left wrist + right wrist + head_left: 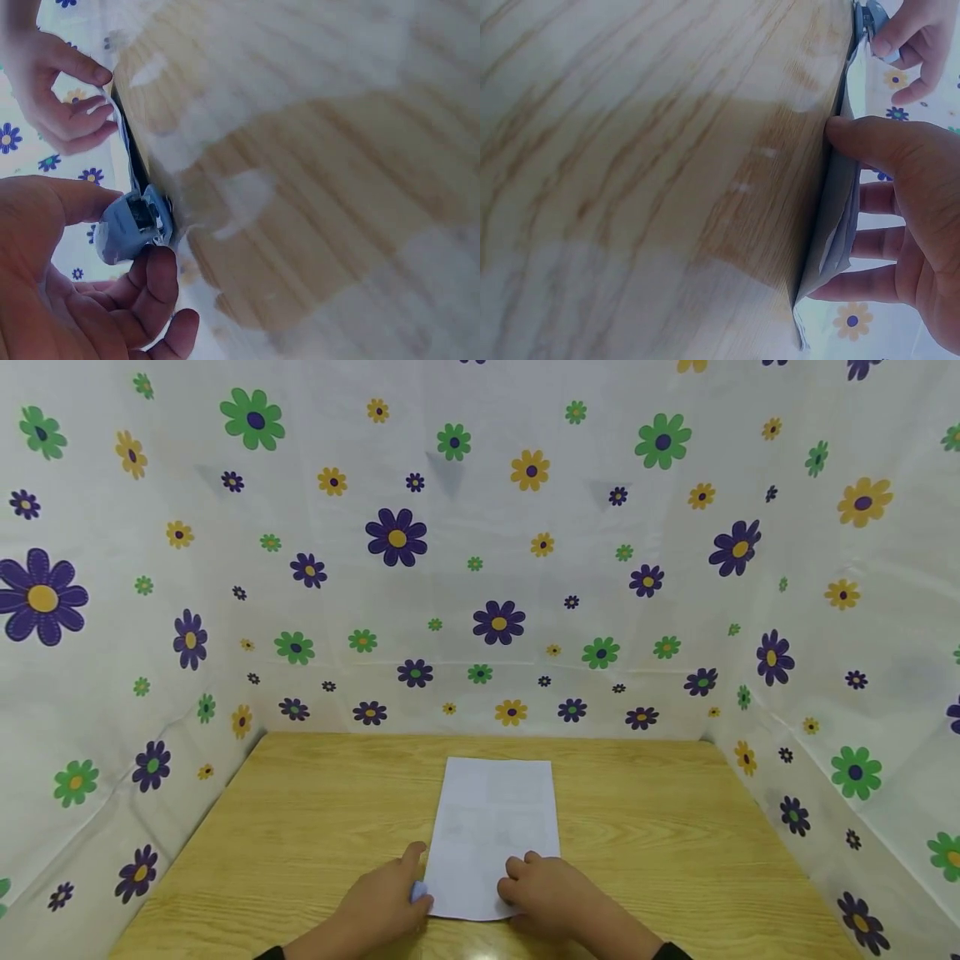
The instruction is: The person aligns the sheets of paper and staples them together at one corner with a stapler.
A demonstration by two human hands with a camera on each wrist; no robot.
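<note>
A stack of white sheets of paper [491, 827] lies on the table, its near edge toward me and faint print showing through. My left hand [384, 897] pinches a small light-blue stapler [129, 229] between thumb and fingers at the paper's near left corner. In the left wrist view the sheet edge reaches the stapler's mouth; whether a staple is in the paper cannot be seen. My right hand [551, 893] grips the near right part of the sheets, thumb at the edge and fingers on the other face. Loose layers [840, 225] show at that edge in the right wrist view.
The wooden table [315, 810] extends around the paper on both sides and behind it. White cloth [480, 585] printed with purple, green and yellow flowers stands as a wall at the back and along both sides.
</note>
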